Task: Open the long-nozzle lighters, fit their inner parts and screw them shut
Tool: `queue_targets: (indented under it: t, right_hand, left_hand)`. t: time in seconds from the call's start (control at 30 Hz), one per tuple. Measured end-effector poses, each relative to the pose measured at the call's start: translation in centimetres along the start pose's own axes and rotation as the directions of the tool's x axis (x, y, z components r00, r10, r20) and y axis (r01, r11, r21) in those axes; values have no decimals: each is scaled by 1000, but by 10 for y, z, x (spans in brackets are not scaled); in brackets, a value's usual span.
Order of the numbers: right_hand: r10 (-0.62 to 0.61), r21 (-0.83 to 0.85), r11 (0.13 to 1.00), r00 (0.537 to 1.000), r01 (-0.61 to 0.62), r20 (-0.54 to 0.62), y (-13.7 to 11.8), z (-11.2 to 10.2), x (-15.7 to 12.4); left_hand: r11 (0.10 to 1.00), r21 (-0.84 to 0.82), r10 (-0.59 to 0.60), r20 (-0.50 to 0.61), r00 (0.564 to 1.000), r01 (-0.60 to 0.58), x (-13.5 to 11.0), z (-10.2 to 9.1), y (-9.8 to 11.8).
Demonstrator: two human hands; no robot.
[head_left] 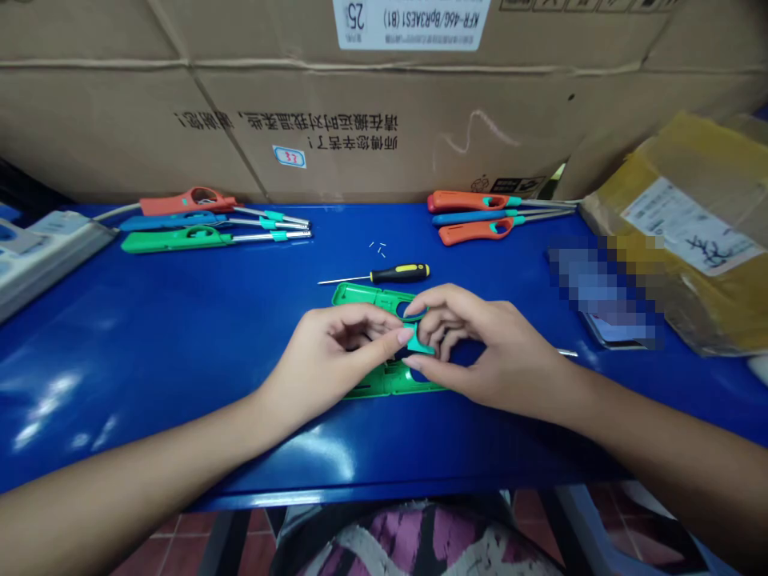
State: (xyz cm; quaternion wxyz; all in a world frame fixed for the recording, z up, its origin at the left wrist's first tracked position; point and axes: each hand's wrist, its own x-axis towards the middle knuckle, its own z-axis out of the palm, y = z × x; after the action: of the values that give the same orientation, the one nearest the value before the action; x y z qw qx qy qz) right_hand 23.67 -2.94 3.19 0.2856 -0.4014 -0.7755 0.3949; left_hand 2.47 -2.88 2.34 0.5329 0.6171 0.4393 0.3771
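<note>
My left hand (354,344) pinches a small teal plastic piece (422,339), probably a lighter trigger, between thumb and fingers. Close on its right is my right hand (480,344), fingers curled and thumb apart from the forefinger, at the piece's right edge; whether it grips the piece I cannot tell. Beneath the hands lie two green lighter housing halves, the far half (363,295) and the near half (390,382), both partly covered. Just beyond them rests a screwdriver (399,274) with a black and yellow handle, its tip to the left.
Several small screws (378,249) lie past the screwdriver. Long-necked lighters (171,240) are grouped at the back left, more lighters (474,233) at the back right. A phone (606,296), a taped parcel (690,216) and a power strip (54,248) flank the blue table (180,352). A large carton (336,96) stands behind.
</note>
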Motion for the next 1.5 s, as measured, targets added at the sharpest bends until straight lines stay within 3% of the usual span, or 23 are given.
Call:
queue_targets:
  t: [0.17, 0.33, 0.4, 0.5, 0.6, 0.67, 0.87, 1.03, 1.27, 1.5]
  right_hand:
    - [194, 266, 941, 978, -207, 76, -3, -3, 4]
    - [309, 445, 817, 930, -367, 199, -2, -11, 11]
    - [338, 475, 778, 911, -412, 236, -1, -16, 13]
    - [366, 506, 736, 893, -449, 261, 1, -24, 15]
    - [370, 500, 749, 901, -434, 228, 0, -30, 16]
    - [369, 430, 798, 906, -423, 206, -1, -35, 15]
    - [313, 79, 945, 947, -318, 69, 3, -49, 14]
    - [319, -61, 948, 933, -313, 165, 11, -48, 13]
    - [342, -34, 939, 920, -342, 192, 17, -41, 14]
    - [322, 128, 921, 904, -368, 283, 11, -45, 15]
  left_hand:
    - [999, -14, -31, 22, 999, 31, 0, -2, 5]
    - [959, 250, 141, -5, 990, -135, 3, -9, 4]
    - [891, 395, 239, 6, 971, -222, 6, -12, 1]
    - [754, 541, 347, 154, 925, -373, 8, -16, -5]
    - [583, 654, 367, 319, 874, -483, 8, -16, -11]
    - [518, 701, 348, 351, 869, -490, 8, -15, -12]
    - [575, 676, 327, 327, 887, -461, 11, -13, -12]
    - [580, 694, 278, 324, 904, -427, 12, -15, -9]
    - [533, 727, 286, 326, 901, -432, 7, -13, -8]
    - [520, 669, 435, 328, 839, -531, 1, -15, 2]
